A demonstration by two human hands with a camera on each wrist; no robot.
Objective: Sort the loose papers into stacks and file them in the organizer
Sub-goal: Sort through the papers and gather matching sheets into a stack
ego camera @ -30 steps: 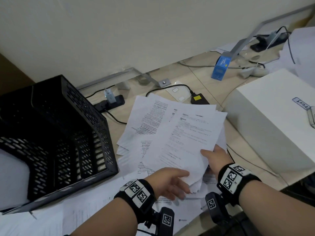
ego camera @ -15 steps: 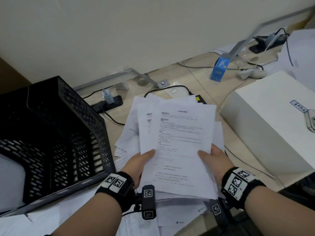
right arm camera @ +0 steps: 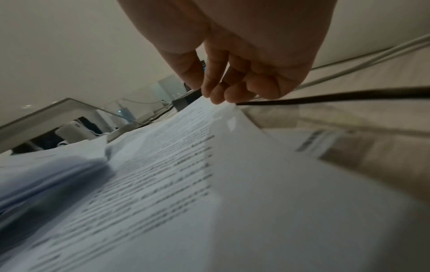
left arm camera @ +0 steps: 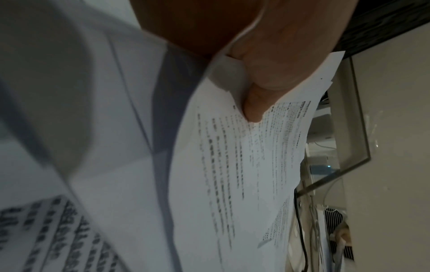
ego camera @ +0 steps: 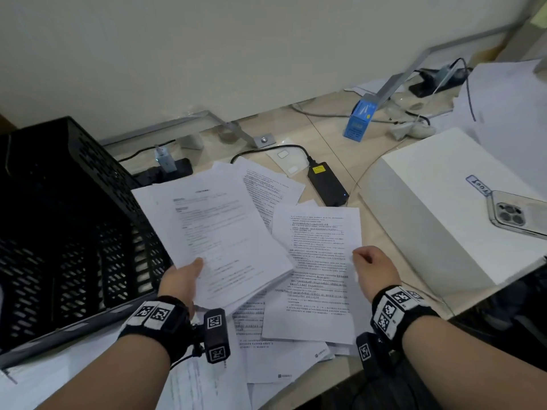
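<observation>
Charger [ego camera: 327, 184] and white box [ego camera: 438, 208] flank papers [ego camera: 318, 261].

Left hand [ego camera: 181, 279] raised just right of the black organizer [ego camera: 68, 226], thumb [ego camera: 196, 263] laid across the top of a sheaf of papers [ego camera: 219, 232], fingers [left arm camera: 253, 108] curled beneath it, pinching the lower left edge. Left forearm angled in from the lower left, wrist wrapped in a black band with square markers. Right hand [ego camera: 373, 266] well right of the organizer, back turned upward, fingers [right arm camera: 218, 93] curled downward, tips at the right edge of a single sheet [ego camera: 319, 270]; grip on it unclear. Right forearm angled in from the lower right, same banded wrist.
</observation>
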